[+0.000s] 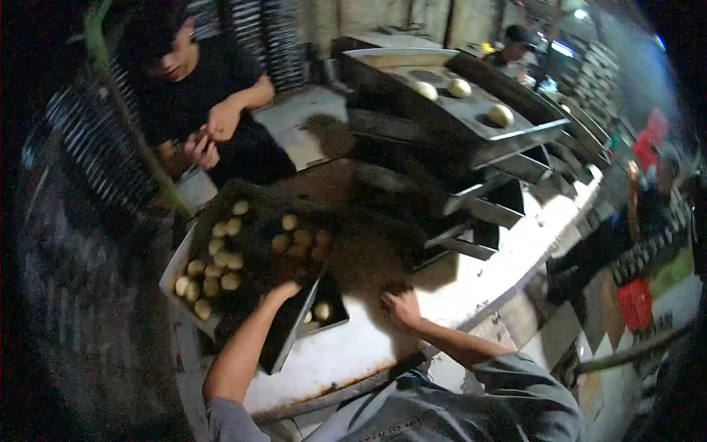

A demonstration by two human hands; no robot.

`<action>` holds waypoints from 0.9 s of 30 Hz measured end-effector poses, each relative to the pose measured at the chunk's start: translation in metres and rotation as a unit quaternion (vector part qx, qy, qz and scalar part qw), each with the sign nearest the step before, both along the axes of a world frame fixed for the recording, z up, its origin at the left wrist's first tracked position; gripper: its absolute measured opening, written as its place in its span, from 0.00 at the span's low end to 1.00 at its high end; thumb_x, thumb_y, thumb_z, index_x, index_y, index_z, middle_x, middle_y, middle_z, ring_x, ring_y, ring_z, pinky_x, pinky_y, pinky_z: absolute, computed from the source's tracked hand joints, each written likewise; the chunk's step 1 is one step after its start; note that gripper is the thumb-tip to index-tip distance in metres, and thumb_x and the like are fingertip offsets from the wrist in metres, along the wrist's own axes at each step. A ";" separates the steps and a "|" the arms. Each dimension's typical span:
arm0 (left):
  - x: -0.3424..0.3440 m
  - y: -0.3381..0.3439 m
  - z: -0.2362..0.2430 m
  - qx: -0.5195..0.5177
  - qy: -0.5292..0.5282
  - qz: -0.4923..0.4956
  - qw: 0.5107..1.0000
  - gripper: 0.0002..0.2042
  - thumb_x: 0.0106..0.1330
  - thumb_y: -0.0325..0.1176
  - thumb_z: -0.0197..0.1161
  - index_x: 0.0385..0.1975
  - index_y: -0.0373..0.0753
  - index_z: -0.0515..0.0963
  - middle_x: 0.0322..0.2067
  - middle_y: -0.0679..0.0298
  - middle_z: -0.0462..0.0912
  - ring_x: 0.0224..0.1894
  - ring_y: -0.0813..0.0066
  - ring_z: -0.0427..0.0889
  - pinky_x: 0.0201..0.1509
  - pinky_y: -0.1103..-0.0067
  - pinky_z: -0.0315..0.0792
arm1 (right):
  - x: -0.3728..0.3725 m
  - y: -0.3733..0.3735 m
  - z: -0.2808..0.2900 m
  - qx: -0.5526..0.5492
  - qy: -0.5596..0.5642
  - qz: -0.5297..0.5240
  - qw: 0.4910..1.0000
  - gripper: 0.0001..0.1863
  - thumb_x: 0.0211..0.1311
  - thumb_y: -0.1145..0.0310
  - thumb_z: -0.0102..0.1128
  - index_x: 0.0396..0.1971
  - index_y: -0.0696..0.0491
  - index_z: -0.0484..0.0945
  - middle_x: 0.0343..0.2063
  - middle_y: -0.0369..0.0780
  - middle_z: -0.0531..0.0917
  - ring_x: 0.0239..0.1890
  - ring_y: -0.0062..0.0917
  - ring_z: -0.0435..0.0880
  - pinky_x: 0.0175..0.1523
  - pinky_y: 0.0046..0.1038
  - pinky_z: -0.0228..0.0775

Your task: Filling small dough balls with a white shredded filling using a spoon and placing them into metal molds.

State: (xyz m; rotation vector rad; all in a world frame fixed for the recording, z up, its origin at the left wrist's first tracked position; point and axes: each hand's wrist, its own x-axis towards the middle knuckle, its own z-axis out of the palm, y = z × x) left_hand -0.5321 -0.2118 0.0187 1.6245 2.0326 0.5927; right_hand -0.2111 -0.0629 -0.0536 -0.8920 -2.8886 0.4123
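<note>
My left hand (286,289) reaches over the dark metal tray (283,335) at the left of the table; shadow hides its fingers. Pale round balls, like dough balls (228,259), lie in loose groups in the tray, away from its near end. Beneath its right edge, a lower tray shows with another pale ball (322,310) in it. Over the lit tabletop (353,346), my right hand (403,308) is just right of the trays. Its fingers look apart, partly in shadow, and I see nothing in them.
Stacked metal trays (515,158) rise at the table's far right; the top one carries 3 pale balls (499,116). A person in black (199,110) is at the far left, hands together. Other people are farther back at the right. A green pole (140,125) slants down at the left.
</note>
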 end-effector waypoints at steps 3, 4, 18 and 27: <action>-0.009 -0.012 0.025 0.057 -0.272 0.104 0.955 0.24 0.56 0.46 0.52 0.47 0.35 0.69 0.47 0.58 0.73 0.49 0.66 0.71 0.56 0.72 0.61 | -0.035 -0.017 0.016 -0.036 -0.028 -0.054 0.997 0.23 0.48 0.74 0.44 0.49 0.48 0.67 0.40 0.49 0.73 0.26 0.35 0.77 0.30 0.41 0.70; -0.006 -0.003 0.049 0.058 -0.265 0.089 0.958 0.24 0.56 0.46 0.52 0.47 0.35 0.69 0.47 0.58 0.73 0.49 0.66 0.71 0.56 0.72 0.61 | -0.033 -0.025 0.009 0.001 0.047 -0.021 0.999 0.24 0.48 0.74 0.45 0.50 0.50 0.66 0.43 0.48 0.71 0.31 0.35 0.77 0.35 0.41 0.69; 0.129 0.015 0.282 0.055 -0.381 -0.191 0.903 0.18 0.47 0.33 0.56 0.36 0.28 0.74 0.39 0.51 0.75 0.41 0.65 0.74 0.45 0.75 0.67 | 0.088 0.079 0.341 -0.273 0.261 0.477 0.794 0.18 0.44 0.68 0.57 0.38 0.57 0.73 0.37 0.44 0.76 0.41 0.38 0.74 0.48 0.34 0.64; 0.262 0.127 0.197 0.376 -0.662 -0.373 0.531 0.19 0.49 0.41 0.65 0.35 0.31 0.73 0.30 0.47 0.75 0.30 0.62 0.74 0.34 0.75 0.70 | 0.026 0.195 0.487 -0.066 -0.035 0.177 0.981 0.15 0.49 0.67 0.54 0.39 0.53 0.73 0.34 0.45 0.78 0.37 0.35 0.76 0.43 0.32 0.68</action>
